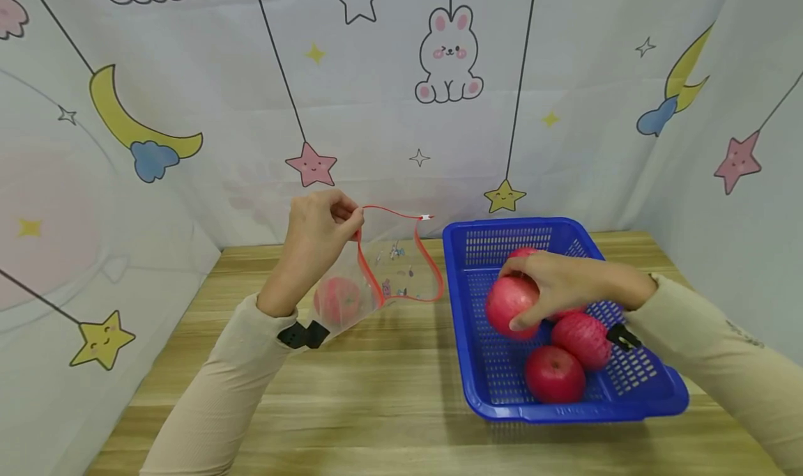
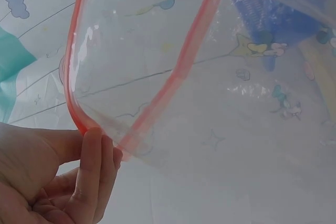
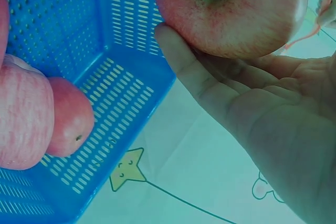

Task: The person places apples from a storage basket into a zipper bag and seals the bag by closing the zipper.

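My left hand (image 1: pixel 323 228) pinches the red-edged rim of a clear zip bag (image 1: pixel 401 270), whose mouth gapes toward the basket. Through the bag's side an apple (image 1: pixel 339 300) shows inside it. In the left wrist view, thumb and fingers (image 2: pixel 92 171) grip one corner of the red zip strip. Over the blue basket (image 1: pixel 467 385), my right hand (image 1: pixel 558 284) grips a pinkish-red apple (image 1: pixel 509 309), lifted above the others. The right wrist view shows this apple (image 3: pixel 231 14) stem toward the camera, fingers around its side.
Several more apples lie in the basket, among them a dark red one (image 1: pixel 555 375) and a streaked one (image 1: pixel 583 340). The basket stands on a wooden table (image 1: pixel 351 406), right of the bag. A white patterned curtain (image 1: pixel 389 113) hangs behind.
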The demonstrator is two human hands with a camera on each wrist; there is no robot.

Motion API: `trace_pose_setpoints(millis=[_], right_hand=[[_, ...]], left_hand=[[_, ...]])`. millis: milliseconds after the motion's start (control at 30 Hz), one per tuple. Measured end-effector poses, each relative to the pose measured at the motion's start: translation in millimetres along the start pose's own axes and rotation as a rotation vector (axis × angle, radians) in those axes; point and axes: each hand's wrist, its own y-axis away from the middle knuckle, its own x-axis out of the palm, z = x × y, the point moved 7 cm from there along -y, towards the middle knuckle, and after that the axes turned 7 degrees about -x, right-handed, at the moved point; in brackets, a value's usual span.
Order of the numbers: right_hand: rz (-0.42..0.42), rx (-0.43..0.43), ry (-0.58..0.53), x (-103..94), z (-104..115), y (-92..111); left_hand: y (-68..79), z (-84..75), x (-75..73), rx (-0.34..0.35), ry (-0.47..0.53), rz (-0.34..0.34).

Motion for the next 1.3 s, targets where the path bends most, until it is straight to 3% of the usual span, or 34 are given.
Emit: trace_pose_setpoints(millis=[900,1300], right_hand=[[-0.157,-0.092,0.021,-29.9,16,-7],[-0.220,-0.150,0.063,-48.8,34,-23]], left_hand=[[-0.1,1.1,1.6,0.012,0.014,-0.008],[-0.4,0.7,2.0,0.008,0.014,-0.005]])
